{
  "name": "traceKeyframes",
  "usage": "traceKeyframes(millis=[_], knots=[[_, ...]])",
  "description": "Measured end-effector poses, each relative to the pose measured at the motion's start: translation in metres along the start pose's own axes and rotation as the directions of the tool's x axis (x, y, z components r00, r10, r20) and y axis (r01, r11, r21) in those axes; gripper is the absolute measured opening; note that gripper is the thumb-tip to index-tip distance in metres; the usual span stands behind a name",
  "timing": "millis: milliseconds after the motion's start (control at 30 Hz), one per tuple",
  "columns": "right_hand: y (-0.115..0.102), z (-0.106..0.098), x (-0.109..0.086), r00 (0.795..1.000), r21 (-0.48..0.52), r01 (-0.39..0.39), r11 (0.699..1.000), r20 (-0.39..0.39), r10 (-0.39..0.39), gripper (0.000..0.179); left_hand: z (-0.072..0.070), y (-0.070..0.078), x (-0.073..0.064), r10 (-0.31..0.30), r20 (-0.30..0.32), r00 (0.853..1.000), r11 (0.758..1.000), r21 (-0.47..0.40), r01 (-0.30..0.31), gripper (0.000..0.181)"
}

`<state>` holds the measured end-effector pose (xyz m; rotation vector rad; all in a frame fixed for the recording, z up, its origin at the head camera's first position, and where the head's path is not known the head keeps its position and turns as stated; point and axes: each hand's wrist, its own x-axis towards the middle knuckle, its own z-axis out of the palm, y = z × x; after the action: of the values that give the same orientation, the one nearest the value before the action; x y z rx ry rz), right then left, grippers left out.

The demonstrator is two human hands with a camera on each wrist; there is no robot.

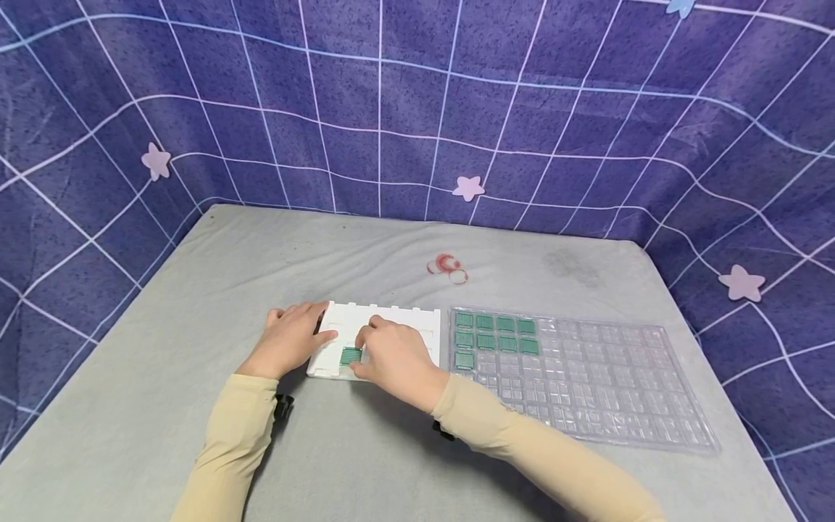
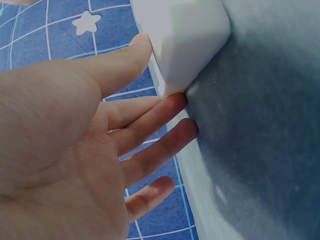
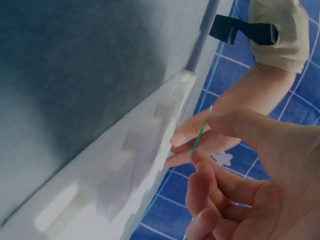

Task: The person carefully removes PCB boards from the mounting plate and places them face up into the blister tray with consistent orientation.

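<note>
A shallow white plastic box [image 1: 342,316] with small notches along its edges lies in front of me in the head view. My left hand [image 1: 287,339] grips its left end, thumb over the top edge; in the left wrist view thumb and fingertips meet the corner of the white box [image 2: 187,35]. Over the left part of the box, my right hand [image 1: 401,360] holds a small green circuit board [image 1: 350,355]. The right wrist view shows that circuit board [image 3: 201,134] edge-on, pinched between thumb and fingertips, above the box surface.
Right of the box lies a clear plastic blister tray [image 1: 609,435] with many pockets. Several green boards [image 1: 485,341] sit in its upper left pockets, the others bare. Grey cloth [image 1: 313,449] covers the table; a blue grid curtain [image 1: 417,109] surrounds its back and sides.
</note>
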<state>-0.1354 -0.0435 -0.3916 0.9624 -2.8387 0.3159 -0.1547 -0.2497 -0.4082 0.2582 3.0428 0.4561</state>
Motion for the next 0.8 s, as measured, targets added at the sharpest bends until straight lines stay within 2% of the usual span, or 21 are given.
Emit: traceKeyframes(millis=[500, 800], knots=[[0.048, -0.017, -0.036, 1.0, 0.109, -0.01, 0.994, -0.014, 0.012, 0.025, -0.001, -0.001, 0.0, -0.014, 0.025, 1.0, 1.0, -0.006, 0.014, 0.062], [0.077, -0.027, -0.059, 0.999, 0.101, -0.044, 0.994, -0.025, 0.047, 0.026, 0.001, -0.001, 0.001, -0.012, 0.032, 0.999, 1.0, -0.001, 0.012, 0.062]])
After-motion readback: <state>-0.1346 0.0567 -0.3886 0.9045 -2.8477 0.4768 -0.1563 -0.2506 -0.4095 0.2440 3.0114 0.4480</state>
